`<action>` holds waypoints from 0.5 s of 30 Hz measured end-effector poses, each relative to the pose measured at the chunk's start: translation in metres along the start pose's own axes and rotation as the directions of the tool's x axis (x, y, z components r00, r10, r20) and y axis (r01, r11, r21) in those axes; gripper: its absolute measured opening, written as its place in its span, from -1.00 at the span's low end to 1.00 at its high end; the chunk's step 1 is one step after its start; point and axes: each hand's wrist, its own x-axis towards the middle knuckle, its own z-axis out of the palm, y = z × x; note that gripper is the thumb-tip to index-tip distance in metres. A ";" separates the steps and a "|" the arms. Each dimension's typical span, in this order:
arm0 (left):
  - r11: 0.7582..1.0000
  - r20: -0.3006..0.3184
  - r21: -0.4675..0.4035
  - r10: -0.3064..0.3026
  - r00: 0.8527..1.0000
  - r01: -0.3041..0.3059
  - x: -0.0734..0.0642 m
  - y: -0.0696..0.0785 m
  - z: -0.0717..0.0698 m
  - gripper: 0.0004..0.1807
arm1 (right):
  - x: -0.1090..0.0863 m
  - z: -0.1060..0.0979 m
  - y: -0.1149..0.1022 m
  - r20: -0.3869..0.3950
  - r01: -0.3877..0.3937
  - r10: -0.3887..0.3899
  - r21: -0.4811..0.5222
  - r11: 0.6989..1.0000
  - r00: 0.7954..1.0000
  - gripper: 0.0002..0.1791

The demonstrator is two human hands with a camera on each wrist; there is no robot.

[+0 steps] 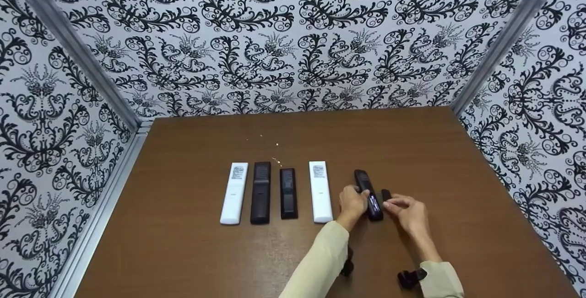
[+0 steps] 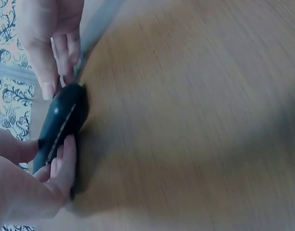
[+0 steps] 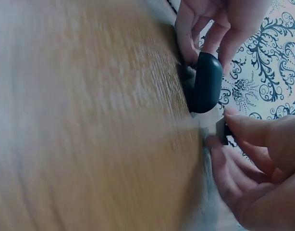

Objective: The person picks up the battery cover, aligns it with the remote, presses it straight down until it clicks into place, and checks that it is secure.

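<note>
A black remote control (image 1: pixel 369 196) lies back side up on the right half of the table, its battery compartment uncovered. My left hand (image 1: pixel 353 203) grips it by the sides, thumb on one edge and fingers on the other; in the left wrist view the hand (image 2: pixel 39 178) is around the remote (image 2: pixel 61 115). Just right of the remote, my right hand (image 1: pixel 410 213) pinches a small dark battery cover (image 1: pixel 386 194) between thumb and fingertips. The right wrist view shows that cover (image 3: pixel 222 132) edge-on in the right hand (image 3: pixel 263 163), apart from the remote (image 3: pixel 208 83).
Left of my hands, other remotes lie face down in a row: a white one (image 1: pixel 234 193), a long black one (image 1: pixel 260 192), a shorter black one (image 1: pixel 288 193) and another white one (image 1: pixel 321 192). Patterned panels (image 1: pixel 284 46) bound the brown table (image 1: pixel 183 252) at back and sides.
</note>
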 end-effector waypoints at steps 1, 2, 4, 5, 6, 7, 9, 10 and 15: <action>1.000 0.011 -0.008 0.003 1.000 -0.003 0.001 -0.001 -0.001 -0.78 | 0.000 0.000 -0.001 -0.011 -0.002 0.002 0.002 1.000 1.000 -0.78; 1.000 0.023 -0.018 0.008 1.000 -0.007 0.003 -0.002 -0.002 -0.76 | 0.000 0.000 -0.002 -0.019 -0.005 0.005 0.013 1.000 1.000 -0.78; 0.998 0.060 -0.070 -0.003 0.998 0.008 0.006 -0.005 -0.004 -0.74 | 0.000 0.001 -0.004 -0.018 -0.016 0.017 0.057 0.998 1.000 -0.79; 0.995 0.078 -0.096 -0.011 0.997 0.018 0.007 -0.006 -0.005 -0.73 | 0.001 0.001 -0.005 -0.008 -0.026 0.027 0.091 0.996 1.000 -0.78; 0.992 0.098 -0.123 -0.018 0.995 0.030 0.008 -0.007 -0.006 -0.73 | 0.001 0.002 -0.006 0.006 -0.038 0.038 0.128 0.991 0.999 -0.78; 0.987 0.118 -0.154 -0.031 0.993 0.049 0.009 -0.009 -0.007 -0.73 | 0.000 0.002 -0.007 0.023 -0.049 0.046 0.161 0.986 0.999 -0.76; 0.963 0.169 -0.241 -0.080 0.982 0.120 0.010 -0.011 -0.009 -0.74 | -0.001 0.002 -0.009 0.043 -0.066 0.059 0.163 0.984 0.997 -0.75; 0.948 0.194 -0.278 -0.101 0.976 0.154 0.011 -0.012 -0.009 -0.74 | -0.001 0.001 -0.009 0.049 -0.063 0.056 0.146 0.987 0.997 -0.73; 0.892 0.294 -0.378 -0.139 0.946 0.249 0.013 -0.016 -0.011 -0.73 | -0.004 0.000 -0.012 0.089 -0.026 0.021 0.060 0.998 0.996 -0.72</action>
